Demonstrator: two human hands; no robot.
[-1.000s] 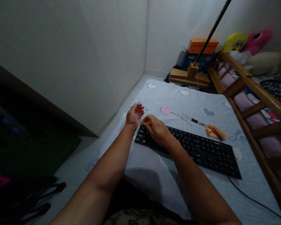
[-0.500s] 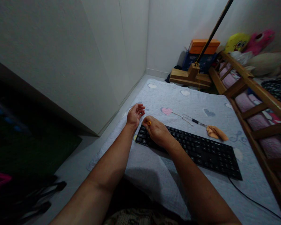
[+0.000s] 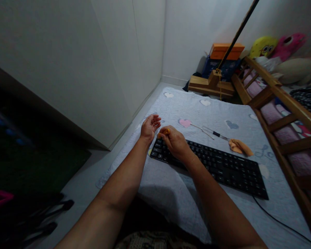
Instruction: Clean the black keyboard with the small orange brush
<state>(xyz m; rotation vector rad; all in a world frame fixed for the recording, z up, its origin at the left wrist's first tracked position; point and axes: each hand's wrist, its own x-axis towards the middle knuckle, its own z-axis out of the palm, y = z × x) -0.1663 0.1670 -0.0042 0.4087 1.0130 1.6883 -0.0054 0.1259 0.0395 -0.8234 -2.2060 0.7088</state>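
Observation:
A black keyboard [image 3: 222, 169] lies slantwise on the pale blanket, its cable running off to the lower right. Over its left end, my right hand [image 3: 176, 141] is closed around a small orange-yellow object [image 3: 167, 131], mostly hidden by the fingers; its kind cannot be made out. My left hand [image 3: 148, 128] rests just past the keyboard's left corner, palm turned inward, fingers apart and slightly curled, holding nothing. Beyond the keyboard lie a thin white stick [image 3: 208, 134], a slim metal tool with a black grip [image 3: 216, 134] and a folded orange-brown cloth [image 3: 239, 147].
The heart-patterned blanket [image 3: 186, 103] covers the work surface. A white panel [image 3: 113, 69] rises along the left. To the right runs a wooden rail [image 3: 282, 103] with plush toys behind it. A wooden stand [image 3: 209, 84] with a dark pole and an orange box [image 3: 226, 51] are at the back.
My right hand has shifted and turned slightly, so more of the orange-yellow object shows between its fingers. The left hand and the keyboard stay in place.

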